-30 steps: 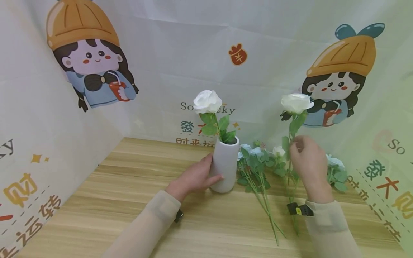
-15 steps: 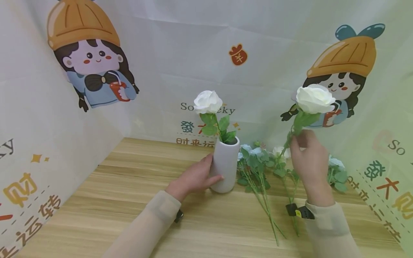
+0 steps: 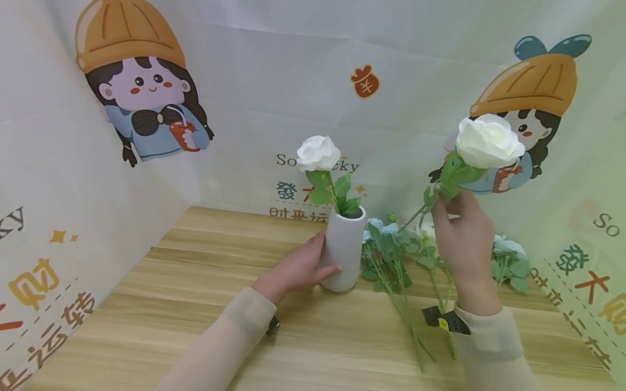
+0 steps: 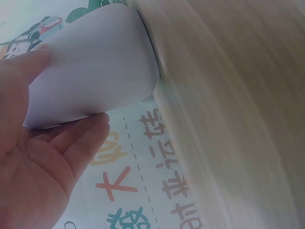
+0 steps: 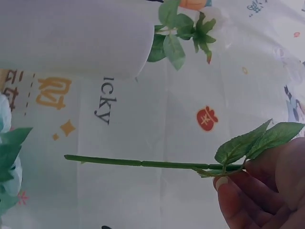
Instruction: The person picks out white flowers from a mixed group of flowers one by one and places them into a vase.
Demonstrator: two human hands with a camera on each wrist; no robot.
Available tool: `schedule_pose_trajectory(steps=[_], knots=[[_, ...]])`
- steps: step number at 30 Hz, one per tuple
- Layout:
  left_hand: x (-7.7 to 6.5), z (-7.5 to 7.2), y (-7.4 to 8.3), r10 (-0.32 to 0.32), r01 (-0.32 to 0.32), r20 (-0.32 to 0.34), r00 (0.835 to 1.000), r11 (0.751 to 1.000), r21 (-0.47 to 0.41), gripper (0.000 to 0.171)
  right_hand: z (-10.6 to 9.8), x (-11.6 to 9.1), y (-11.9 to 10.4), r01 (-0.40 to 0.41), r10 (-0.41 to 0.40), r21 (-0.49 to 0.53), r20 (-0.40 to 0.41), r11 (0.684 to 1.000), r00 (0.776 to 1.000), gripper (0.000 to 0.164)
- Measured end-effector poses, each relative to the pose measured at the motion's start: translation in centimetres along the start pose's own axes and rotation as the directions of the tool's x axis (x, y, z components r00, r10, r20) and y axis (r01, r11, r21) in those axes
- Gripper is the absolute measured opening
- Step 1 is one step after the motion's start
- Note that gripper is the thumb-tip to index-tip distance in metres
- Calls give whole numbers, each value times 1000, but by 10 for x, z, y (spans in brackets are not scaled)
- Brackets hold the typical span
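Observation:
A white vase (image 3: 342,250) stands upright on the wooden table, with one white rose (image 3: 319,153) in its mouth. My left hand (image 3: 295,271) holds the vase low on its left side; in the left wrist view the thumb (image 4: 31,64) and fingers lie on opposite sides of its wall. To the right, my right hand (image 3: 464,244) pinches the stem of a second white rose (image 3: 489,142), just below the bloom. This rose tilts, its bloom up to the right. In the right wrist view its bare green stem (image 5: 143,163) points toward the vase side, apart from the vase.
Pale blue flowers (image 3: 388,231) with long stems lie on the table (image 3: 195,304) right of the vase. More blue flowers (image 3: 508,247) lie beyond my right hand. A printed cloth (image 3: 254,81) walls in the back and sides.
My right hand has raised the second rose and tilted it, so the bloom leans right and the stem's lower end swings left toward the vase. My left hand and the vase stay put.

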State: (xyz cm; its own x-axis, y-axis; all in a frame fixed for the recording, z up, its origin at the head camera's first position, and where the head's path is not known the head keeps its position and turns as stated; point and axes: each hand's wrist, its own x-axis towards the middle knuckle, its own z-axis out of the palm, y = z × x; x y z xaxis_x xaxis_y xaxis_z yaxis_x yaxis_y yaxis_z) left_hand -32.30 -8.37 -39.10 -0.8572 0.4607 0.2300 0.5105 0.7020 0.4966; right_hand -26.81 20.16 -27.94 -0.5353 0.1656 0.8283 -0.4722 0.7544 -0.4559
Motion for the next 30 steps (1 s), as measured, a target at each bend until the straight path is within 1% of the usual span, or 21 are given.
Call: schedule_pose_trajectory(steps=[9,14,18,21,25,27,30], knots=[[0,-2,2,-5,5,9,1000,1000,6,91,7,2,-14,6,-3,89,-35,996,999,27],[0,-2,2,-6,6,5,1000,1000,7,91,8,3,-23,50,-38,131,-95,990,995,30],[1,-1,2,-5,5,1,1000,1000,11,91,8,3,-31,83,-56,157,-169,984,984,27],[1,-1,1,-4,4,1,1000,1000,13,91,11,2,-36,122,-73,241,-202,963,977,21],[1,-2,2,-6,6,6,1000,1000,9,91,14,0,-41,169,-106,352,-191,921,976,20],[1,-1,1,-6,6,7,1000,1000,7,91,17,0,-43,188,-130,380,-172,906,976,19],[1,-1,1,-2,2,6,1000,1000,11,90,23,-1,-43,188,-143,388,-141,902,980,17]])
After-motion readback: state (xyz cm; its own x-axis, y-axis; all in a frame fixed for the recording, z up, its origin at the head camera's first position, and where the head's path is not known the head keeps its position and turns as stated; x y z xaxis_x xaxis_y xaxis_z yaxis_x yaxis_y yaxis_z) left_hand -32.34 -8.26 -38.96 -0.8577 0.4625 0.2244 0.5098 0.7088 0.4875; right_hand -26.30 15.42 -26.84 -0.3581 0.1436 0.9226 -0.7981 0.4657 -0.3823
